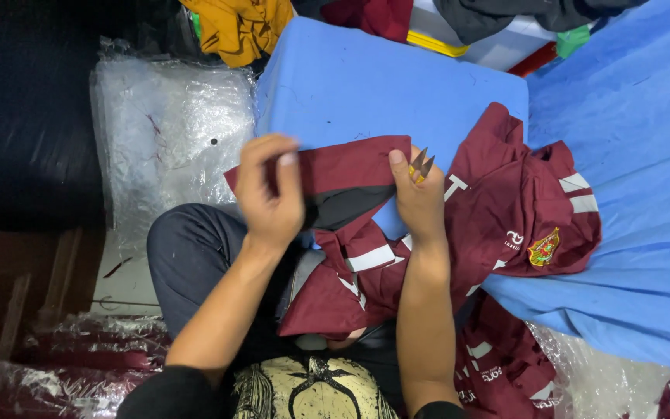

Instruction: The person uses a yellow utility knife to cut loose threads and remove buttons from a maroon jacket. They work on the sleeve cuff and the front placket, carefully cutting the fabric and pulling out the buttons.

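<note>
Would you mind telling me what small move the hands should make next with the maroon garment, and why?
Probably bring the thread snips in the right hand down to the stretched edge of the maroon garment. The left hand and right hand pinch that edge taut between them, and the snips' points stick up clear of the cloth.

I see a maroon garment (pixel 505 209) with white stripes, a dark grey panel and an embroidered crest, lying crumpled across a blue padded surface and over the lap. One edge is raised and stretched taut. Small metal thread snips (pixel 422 165) point upward, blades together, against that raised edge.
</note>
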